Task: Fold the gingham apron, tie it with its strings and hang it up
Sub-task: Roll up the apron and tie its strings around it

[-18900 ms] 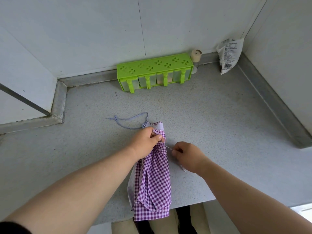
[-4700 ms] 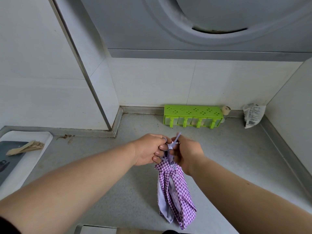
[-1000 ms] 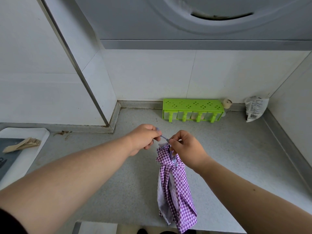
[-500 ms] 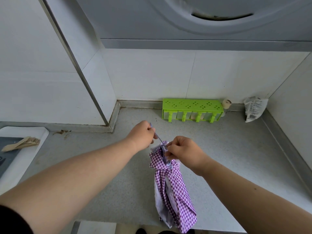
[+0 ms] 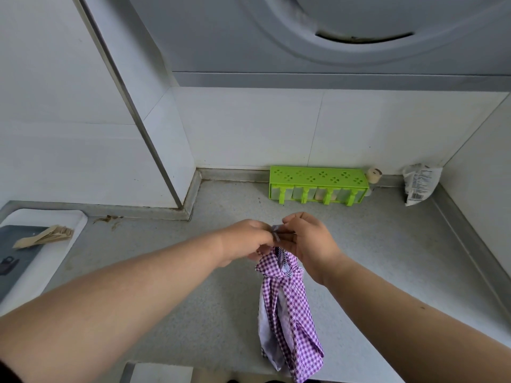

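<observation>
The purple gingham apron [image 5: 287, 316] is folded into a narrow bundle, cinched near its top, and hangs down over the grey counter [image 5: 387, 244]. Its pale lilac string [image 5: 276, 233] shows between my two hands just above the bundle's top. My left hand [image 5: 246, 241] pinches the string from the left with curled fingers. My right hand [image 5: 309, 239] pinches the string from the right, its fingers curled over the bundle's top. Both hands meet at the string, and most of it is hidden by my fingers.
A green spice rack [image 5: 318, 186] stands against the back wall, a small jar [image 5: 373, 175] beside it and a white packet [image 5: 419, 183] in the right corner. A white tray [image 5: 41, 244] with wooden sticks lies at the left. A range hood [image 5: 359, 37] hangs overhead.
Half a second ago my hands were apart with the string stretched between them. They have come together above the bundle's top.
</observation>
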`<state>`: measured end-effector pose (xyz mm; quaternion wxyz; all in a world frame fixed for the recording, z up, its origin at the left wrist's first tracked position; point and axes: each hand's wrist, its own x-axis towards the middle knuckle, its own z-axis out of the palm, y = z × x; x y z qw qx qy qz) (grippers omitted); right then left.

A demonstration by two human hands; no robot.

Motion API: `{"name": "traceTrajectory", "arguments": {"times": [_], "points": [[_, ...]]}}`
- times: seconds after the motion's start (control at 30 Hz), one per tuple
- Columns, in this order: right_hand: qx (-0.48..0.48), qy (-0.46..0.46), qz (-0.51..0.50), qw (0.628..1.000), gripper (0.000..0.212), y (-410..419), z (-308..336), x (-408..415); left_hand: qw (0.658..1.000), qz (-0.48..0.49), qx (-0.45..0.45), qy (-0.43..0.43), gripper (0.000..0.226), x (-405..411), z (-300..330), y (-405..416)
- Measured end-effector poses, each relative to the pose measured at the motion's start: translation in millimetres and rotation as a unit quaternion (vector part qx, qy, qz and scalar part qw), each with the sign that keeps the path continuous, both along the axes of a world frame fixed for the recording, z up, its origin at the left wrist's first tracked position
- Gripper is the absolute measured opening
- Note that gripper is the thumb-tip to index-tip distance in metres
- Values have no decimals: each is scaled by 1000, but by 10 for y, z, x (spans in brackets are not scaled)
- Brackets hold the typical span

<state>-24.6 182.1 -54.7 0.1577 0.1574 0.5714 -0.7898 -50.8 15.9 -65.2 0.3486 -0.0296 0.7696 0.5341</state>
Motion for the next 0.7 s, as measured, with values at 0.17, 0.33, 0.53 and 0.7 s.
{"name": "traceTrajectory", "arguments": {"times": [0.17, 0.33, 0.53, 0.7], "points": [[81, 73, 12, 994, 21, -2, 159, -59, 991, 73, 100, 42, 21, 16, 73, 41], [162, 147, 46, 975, 31, 26, 400, -135, 986, 85, 129, 63, 13, -19, 313, -20], [286, 259, 126, 914, 31, 23, 723, -206, 981, 86, 17, 171, 13, -14, 693, -76], [334, 318, 155, 874, 31, 5, 892, -279, 976, 54, -75, 198, 39, 39, 978, -259]]}}
